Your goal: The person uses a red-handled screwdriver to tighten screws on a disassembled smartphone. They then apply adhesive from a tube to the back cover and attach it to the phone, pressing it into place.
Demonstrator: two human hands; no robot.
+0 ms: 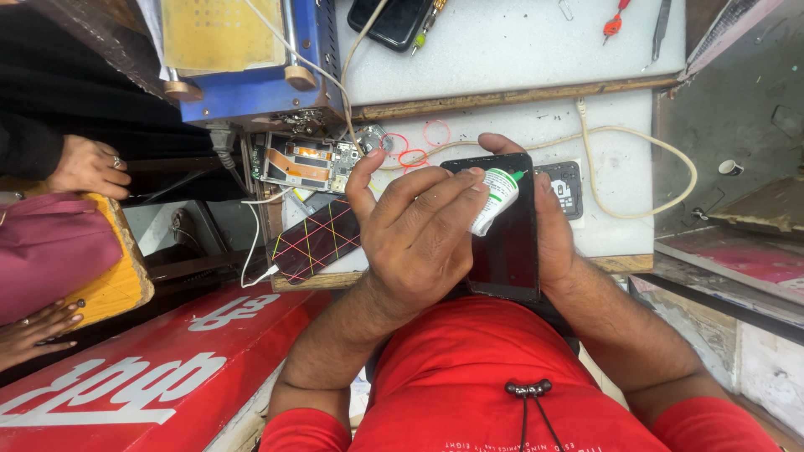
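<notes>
Head view: a person in a red shirt works at a small white bench (pixel 615 226), both hands over a dark phone (pixel 507 243)
Left hand (pixel 419 238): fingers curled shut around a small white glue bottle (pixel 494 199) with a green nozzle, tip aimed at the phone's upper right edge
Right hand (pixel 554 234): clamped on the phone from its right side, thumb lying along the edge, fingertips showing past the top
Phone: held upright and just off the bench's near edge, above the person's lap, glass face toward the camera
Bottle tip: at or just beside the phone's top edge; whether it touches cannot be told
Step in hand: by the look of it, adhesive is being laid along the phone's rim, at the top right corner
Next move calls for: a steady, light squeeze and a slow run of the nozzle along the rim, the right hand turning the phone to suit, so I judge
Nearby: an opened phone body (pixel 306 163) with its boards bare, a cracked screen (pixel 316 241) with coloured lines, red rubber bands (pixel 412 156), a cream cable (pixel 645 180) looping over the bench
Beyond: a blue machine (pixel 251 92) at the top left; another person's hands (pixel 88 167) at the left edge, apart from this work
</notes>
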